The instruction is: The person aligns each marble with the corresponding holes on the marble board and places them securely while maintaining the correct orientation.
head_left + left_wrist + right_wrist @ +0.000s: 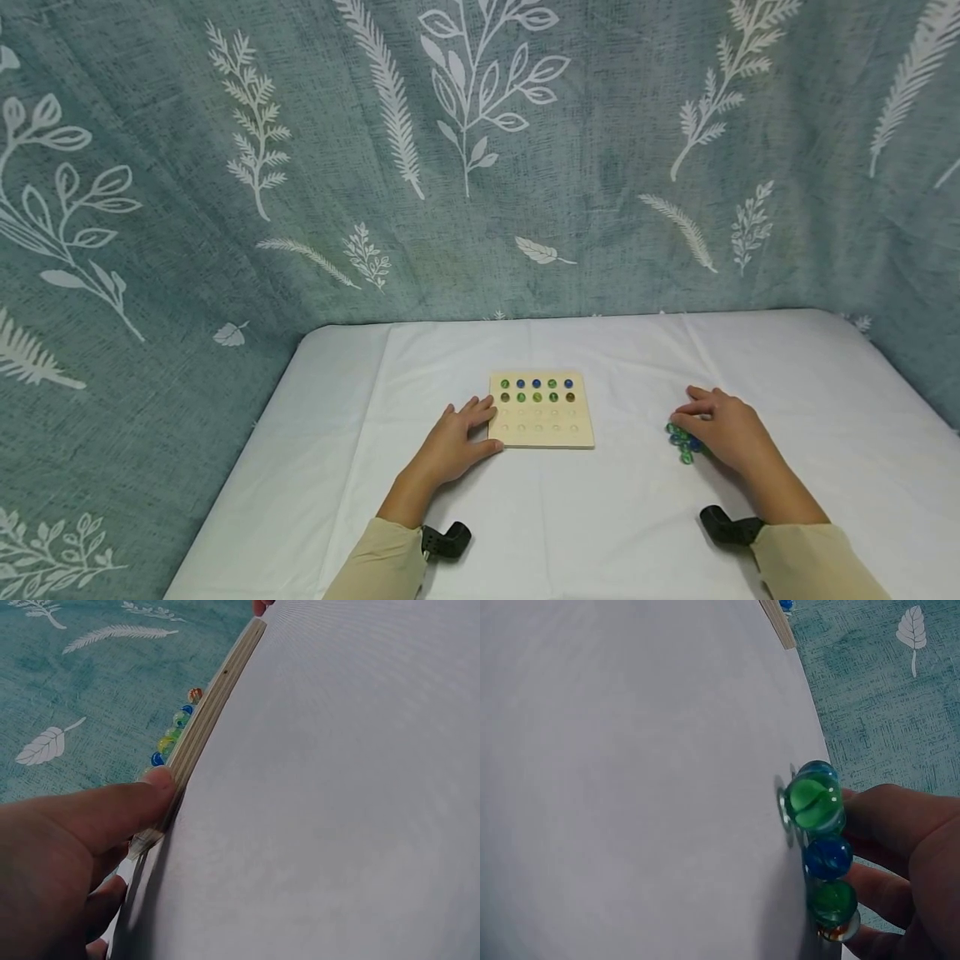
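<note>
A pale wooden board [542,440] lies on the white cloth, its two far rows of hollows filled with green, blue and brownish marbles [536,384]. Its two near rows are bare. My left hand [453,442] rests at the board's left edge, fingers spread along it and thumb [150,795] against the near corner. To the right, my right hand [731,429] bends over a small heap of loose glass marbles [686,457]. Green and blue marbles [829,856] sit in front of its fingers in the right wrist view. They hide the fingertips, so I cannot tell whether one is pinched.
White cloth [600,517] covers the table, with light creases. A teal curtain [600,208] with white leaf prints hangs behind the table and along both sides. A black wrist device [447,542] sits at the left sleeve, and another black device [731,527] at the right.
</note>
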`<state>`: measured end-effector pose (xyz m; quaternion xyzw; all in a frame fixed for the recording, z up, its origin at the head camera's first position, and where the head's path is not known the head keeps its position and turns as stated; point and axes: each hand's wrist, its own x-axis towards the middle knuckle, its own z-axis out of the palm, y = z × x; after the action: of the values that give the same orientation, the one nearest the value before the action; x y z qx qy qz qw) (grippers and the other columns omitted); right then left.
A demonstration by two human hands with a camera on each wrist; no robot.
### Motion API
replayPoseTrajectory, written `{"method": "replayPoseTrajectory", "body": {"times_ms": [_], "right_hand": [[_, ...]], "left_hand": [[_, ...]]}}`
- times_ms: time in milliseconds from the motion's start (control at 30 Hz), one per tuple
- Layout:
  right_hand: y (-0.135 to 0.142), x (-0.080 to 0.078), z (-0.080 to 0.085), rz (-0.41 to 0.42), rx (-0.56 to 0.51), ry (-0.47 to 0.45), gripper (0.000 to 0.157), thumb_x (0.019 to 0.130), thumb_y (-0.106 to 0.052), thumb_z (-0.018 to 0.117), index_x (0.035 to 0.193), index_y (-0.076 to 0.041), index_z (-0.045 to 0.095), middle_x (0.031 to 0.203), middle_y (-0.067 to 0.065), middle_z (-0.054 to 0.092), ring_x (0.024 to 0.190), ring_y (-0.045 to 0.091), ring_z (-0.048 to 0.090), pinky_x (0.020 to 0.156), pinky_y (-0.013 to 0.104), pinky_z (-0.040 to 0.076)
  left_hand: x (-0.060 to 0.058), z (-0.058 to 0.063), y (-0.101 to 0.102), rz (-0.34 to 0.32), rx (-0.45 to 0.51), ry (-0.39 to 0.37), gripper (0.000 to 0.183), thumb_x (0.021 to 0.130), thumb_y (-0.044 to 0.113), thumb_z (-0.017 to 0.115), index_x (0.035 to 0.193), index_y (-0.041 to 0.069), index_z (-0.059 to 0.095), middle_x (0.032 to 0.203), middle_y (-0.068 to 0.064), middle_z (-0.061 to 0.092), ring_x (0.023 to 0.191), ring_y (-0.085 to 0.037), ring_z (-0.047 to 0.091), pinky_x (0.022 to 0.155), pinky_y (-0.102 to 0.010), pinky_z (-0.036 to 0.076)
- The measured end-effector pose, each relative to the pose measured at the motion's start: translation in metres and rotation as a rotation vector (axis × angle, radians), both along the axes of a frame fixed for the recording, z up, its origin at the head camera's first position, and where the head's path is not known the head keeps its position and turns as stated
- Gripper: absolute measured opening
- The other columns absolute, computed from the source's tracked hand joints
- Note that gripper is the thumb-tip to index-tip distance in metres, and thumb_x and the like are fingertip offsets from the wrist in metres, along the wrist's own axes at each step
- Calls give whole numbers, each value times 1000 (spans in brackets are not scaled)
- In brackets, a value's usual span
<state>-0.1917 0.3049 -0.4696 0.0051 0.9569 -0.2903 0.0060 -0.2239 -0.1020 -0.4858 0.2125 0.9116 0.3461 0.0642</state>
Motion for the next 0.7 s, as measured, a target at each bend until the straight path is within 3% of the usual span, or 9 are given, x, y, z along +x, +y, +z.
{"method": "replayPoseTrajectory", "body": {"times_ms": [500,700], "right_hand": [[-6,-3,0,-8,2,-13,41,93,-36,66,110,0,73,147,28,43,138,58,23,107,75,24],[-16,-6,3,-29,-56,24,41,97,-33,61,110,4,69,146,29,43,141,55,24,109,72,25]], "left_hand": [[-2,-4,-3,4,6,5,63,87,36,74,142,11,54,155,4,41,148,-21,31,126,-49,12],[-2,-6,-3,9,-3,-2,64,87,37,75,142,13,54,155,7,40,148,-19,30,127,-47,11]]}}
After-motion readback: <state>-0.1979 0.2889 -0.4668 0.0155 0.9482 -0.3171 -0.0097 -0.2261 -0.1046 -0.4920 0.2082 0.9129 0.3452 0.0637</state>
